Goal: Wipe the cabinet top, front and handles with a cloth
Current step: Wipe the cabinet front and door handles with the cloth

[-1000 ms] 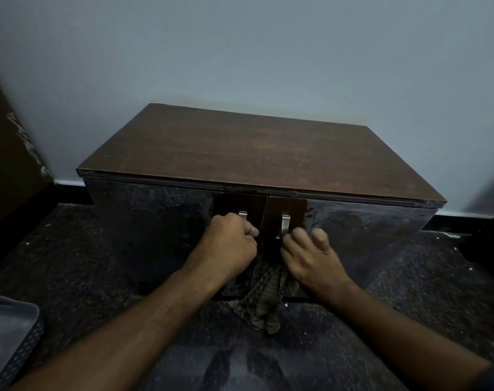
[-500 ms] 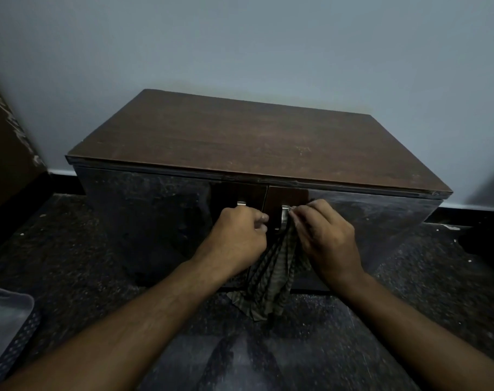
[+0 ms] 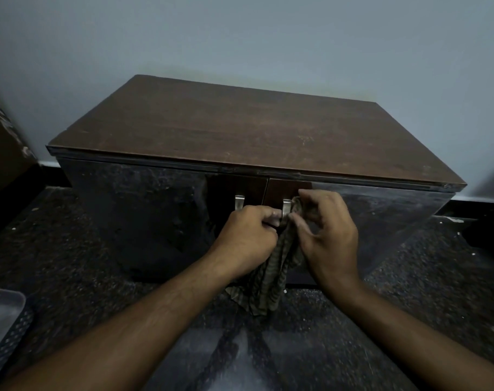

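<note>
The left hand [image 3: 247, 235] is closed into a fist directly in front of the cabinet [image 3: 257, 136] doors, its fingers curled round the cloth [image 3: 268, 277] at the lower part of the right handle [image 3: 287, 206]. The right hand [image 3: 329, 235] sits immediately to the right of that handle; its thumb and forefinger pinch the upper end of the cloth, and the remaining fingers are loosely curled above it. The bunched top of the cloth lies against the right side of the right handle. From between the two hands the striped, olive-toned cloth hangs down the cabinet front, and its lower end reaches the floor [image 3: 70, 263] level at the cabinet base.

The left handle [image 3: 239, 201] stands uncovered just left of the right handle, above the left hand's knuckles. Both handles are pale metal, mounted vertically on either side of the seam between the two glossy dark doors. The brown wood-grain cabinet top [image 3: 254, 128] lies behind and above the handles. The cabinet stands against a pale wall [image 3: 240, 38]. A grey container [image 3: 0, 309] is partly visible on the floor far left of the cabinet.
</note>
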### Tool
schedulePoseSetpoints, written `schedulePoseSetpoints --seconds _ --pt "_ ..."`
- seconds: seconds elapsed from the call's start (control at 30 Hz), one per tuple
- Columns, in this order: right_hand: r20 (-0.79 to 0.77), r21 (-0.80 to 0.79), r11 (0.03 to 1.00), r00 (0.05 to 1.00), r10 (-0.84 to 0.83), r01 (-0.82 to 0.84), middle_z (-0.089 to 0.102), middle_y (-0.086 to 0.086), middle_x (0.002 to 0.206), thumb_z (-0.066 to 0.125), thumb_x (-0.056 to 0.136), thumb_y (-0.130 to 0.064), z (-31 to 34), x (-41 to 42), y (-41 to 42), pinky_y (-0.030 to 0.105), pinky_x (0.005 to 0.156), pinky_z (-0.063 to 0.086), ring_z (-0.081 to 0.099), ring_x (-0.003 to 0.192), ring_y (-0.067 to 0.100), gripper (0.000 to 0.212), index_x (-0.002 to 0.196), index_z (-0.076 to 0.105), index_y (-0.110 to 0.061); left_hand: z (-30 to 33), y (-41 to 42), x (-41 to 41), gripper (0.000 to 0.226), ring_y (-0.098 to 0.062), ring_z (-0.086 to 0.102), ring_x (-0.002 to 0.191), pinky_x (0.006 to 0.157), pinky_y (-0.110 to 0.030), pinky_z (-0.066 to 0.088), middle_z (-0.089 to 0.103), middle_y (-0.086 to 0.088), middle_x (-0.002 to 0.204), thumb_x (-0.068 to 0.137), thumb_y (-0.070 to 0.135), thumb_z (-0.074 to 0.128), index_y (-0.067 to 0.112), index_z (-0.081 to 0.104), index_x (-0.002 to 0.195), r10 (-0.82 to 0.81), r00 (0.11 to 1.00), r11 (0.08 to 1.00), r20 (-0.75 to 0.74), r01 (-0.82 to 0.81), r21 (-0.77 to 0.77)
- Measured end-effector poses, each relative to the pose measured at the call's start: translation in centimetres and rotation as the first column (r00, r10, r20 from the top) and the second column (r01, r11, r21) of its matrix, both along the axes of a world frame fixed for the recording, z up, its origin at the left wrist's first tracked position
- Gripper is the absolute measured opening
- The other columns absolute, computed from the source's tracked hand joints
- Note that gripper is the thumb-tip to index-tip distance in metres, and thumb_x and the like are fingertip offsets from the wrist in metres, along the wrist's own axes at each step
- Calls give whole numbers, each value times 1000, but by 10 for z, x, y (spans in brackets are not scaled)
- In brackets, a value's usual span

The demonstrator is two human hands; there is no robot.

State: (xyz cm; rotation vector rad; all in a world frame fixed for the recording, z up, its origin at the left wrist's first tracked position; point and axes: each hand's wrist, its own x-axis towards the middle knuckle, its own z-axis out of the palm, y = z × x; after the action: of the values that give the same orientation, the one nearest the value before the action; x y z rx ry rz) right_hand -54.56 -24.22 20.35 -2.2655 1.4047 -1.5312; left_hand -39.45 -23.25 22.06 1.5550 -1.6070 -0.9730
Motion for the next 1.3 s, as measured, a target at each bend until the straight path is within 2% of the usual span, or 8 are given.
schedulePoseSetpoints --seconds 0.2,0.37,0.57,0.73,0.9,1.0,1.13,1.3 --pt "-193 -174 983 981 30 -64 68 13 105 68 90 2 5 1 -1 24 88 50 64 98 23 17 107 71 4 2 -1 -1 33 -3 63 100 82 -15 48 69 14 101 90 8 58 25 71 116 -15 1000 1000 27 16 -16" --pt "-97 -132 990 993 -64 51 66 12 103 70 88 3 6 -4 -7 21 89 47 63 97 24 22 110 69 2 1 -2 -1 36 -3 63 100 82 -15 49 69 14 103 90 8 57 24 70 119 -8 999 1000 32 8 -13" --pt "-344 -213 972 939 22 -100 66 20 100 59 87 5 7 3 -10 29 82 43 59 92 33 21 106 69 10 2 -2 -2 30 -4 66 95 86 -25 55 72 12 95 89 8 57 26 74 105 3 998 999 64 -1 -43" --pt "-206 -152 988 978 -42 10 64 15 88 66 87 2 3 -10 -9 38 72 49 61 84 31 16 102 72 3 -1 -1 0 36 -4 64 101 95 -30 54 69 15 104 91 4 58 25 70 118 4 1000 1000 -3 -4 -15" --pt "-306 -191 973 950 63 -126 63 20 97 58 93 -1 3 3 -9 34 76 48 60 90 33 19 105 69 9 0 0 2 31 -3 66 94 85 -30 57 72 14 95 88 8 57 30 73 104 -19 999 1000 38 20 -21" --pt "-229 -124 991 973 15 -45 63 18 97 66 91 0 -6 -8 -11 36 78 50 61 90 31 14 103 69 5 -1 1 4 40 -3 64 101 94 -30 54 69 15 106 91 4 56 25 67 123 -24 999 1000 24 24 2" --pt "-280 -95 994 960 24 -53 63 19 93 68 87 6 -20 -16 -8 44 72 52 62 86 33 9 96 69 8 -3 4 6 44 -6 63 104 93 -27 53 66 12 113 93 2 55 18 60 133 -28 999 1000 39 28 9" --pt "-239 -162 985 971 14 -54 64 18 98 66 91 0 -7 -10 -4 35 80 50 62 92 31 15 104 69 7 4 2 -1 39 -3 61 109 95 -20 49 68 13 111 92 5 56 23 66 126 9 998 998 65 -5 -56"
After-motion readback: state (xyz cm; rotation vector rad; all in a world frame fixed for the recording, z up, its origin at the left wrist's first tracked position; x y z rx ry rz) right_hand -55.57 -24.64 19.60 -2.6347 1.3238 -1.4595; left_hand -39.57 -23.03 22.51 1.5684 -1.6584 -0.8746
